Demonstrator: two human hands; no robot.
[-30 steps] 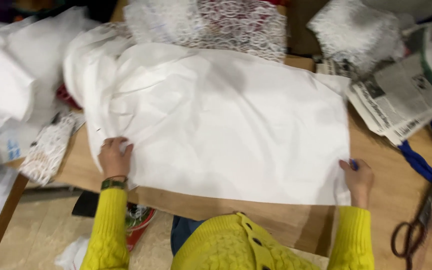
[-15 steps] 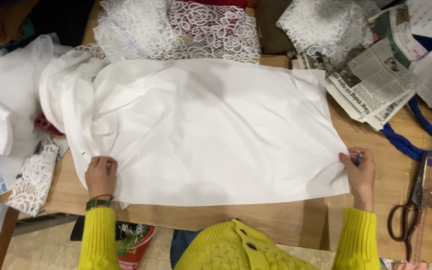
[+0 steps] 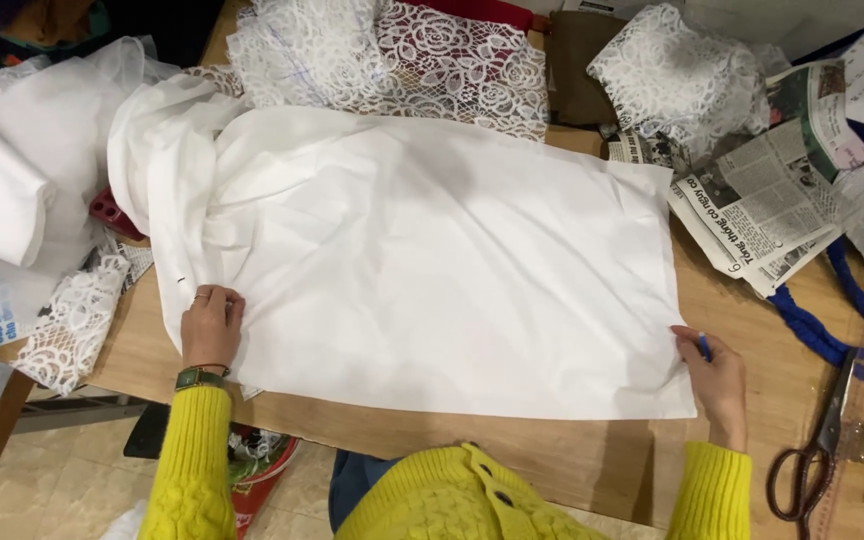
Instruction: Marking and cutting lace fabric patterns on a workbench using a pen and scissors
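Two hands pin a broad sheet of plain white cotton-like fabric (image 3: 432,270) flat on the pale wooden worktable (image 3: 552,465), and both are yours. The sheet's long axis runs left to right across the table, parallel to the near edge; its smooth, squared end points right, while its left end gathers into loose folds that trail up toward the far left corner.

Much of the table is buried. The fabric's far edge slides under a heap of white floral lace (image 3: 392,55), and a second bundle of lace sits at the upper right beside folded newspaper pages (image 3: 762,200). Your forearms are cut off by the frame's lower edge, yellow knitted sleeves showing only to the wrists. The black-handled scissors (image 3: 817,455) at the right lie partly under a clear plastic ruler, blades hard to make out.

Your left hand (image 3: 210,325) lies palm down on the sheet's near left edge, fingers held together and pressing the cloth to the table. Your right hand (image 3: 717,380) rests at the sheet's near right corner, fingers curled in a pinch around a small blue marking pencil (image 3: 704,346), only its tip visible against the fabric's edge.
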